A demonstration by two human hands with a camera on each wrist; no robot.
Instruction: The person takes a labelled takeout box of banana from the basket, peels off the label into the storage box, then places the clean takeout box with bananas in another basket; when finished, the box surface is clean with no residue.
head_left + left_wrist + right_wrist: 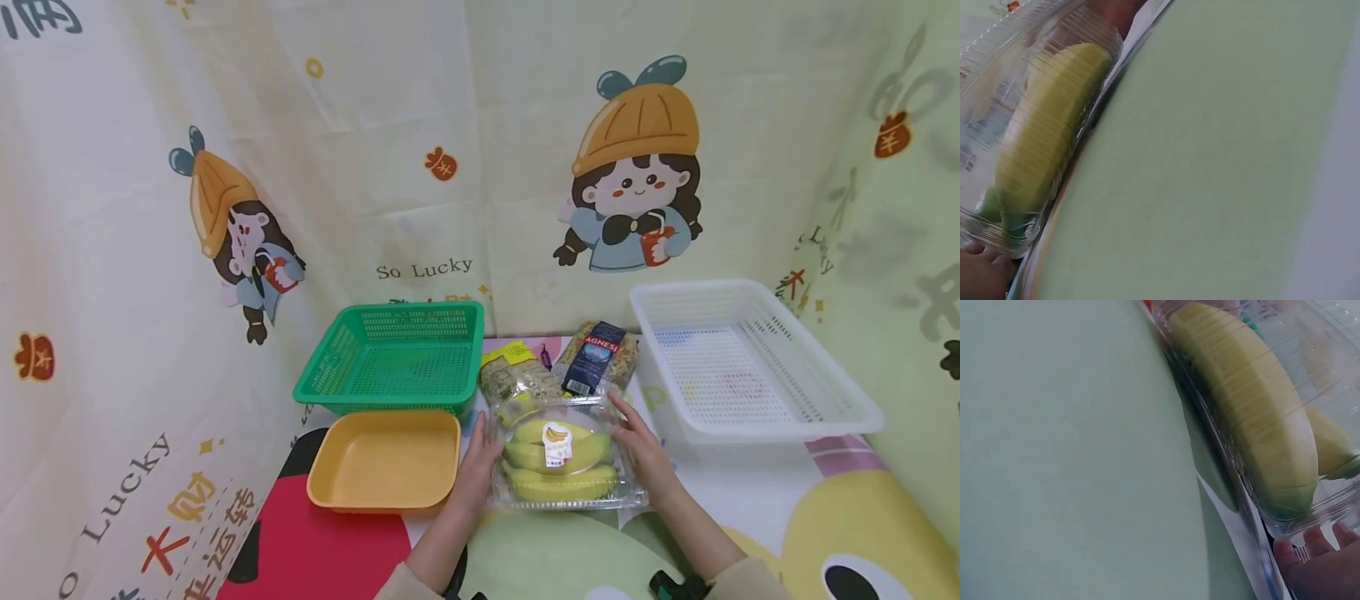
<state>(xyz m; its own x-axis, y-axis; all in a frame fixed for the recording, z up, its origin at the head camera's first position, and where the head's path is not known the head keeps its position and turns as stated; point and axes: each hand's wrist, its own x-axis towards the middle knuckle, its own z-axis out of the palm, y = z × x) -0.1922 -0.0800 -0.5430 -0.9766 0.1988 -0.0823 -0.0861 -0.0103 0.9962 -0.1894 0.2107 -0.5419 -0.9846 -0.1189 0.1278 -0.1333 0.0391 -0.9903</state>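
Both hands grip a clear plastic box of bananas [570, 454] from its two short sides. My left hand [477, 471] is at its left wall, and my right hand [647, 458] holds the right side with fingers over the edge. Yellow bananas with greenish ends lie inside, under a lid with a white banana sticker [557, 444]. In the left wrist view a banana [1054, 125] shows through the ribbed plastic. Fingertips [1316, 540] press the box's end in the right wrist view.
Behind the box lie a yellow-topped bag [517, 371] and an AGNESI pasta bag [597, 358]. To the left stand a green basket [397, 392] and a yellow-orange tray [382, 458]. A white basket [750, 367] stands at right. Printed curtains hang around the table.
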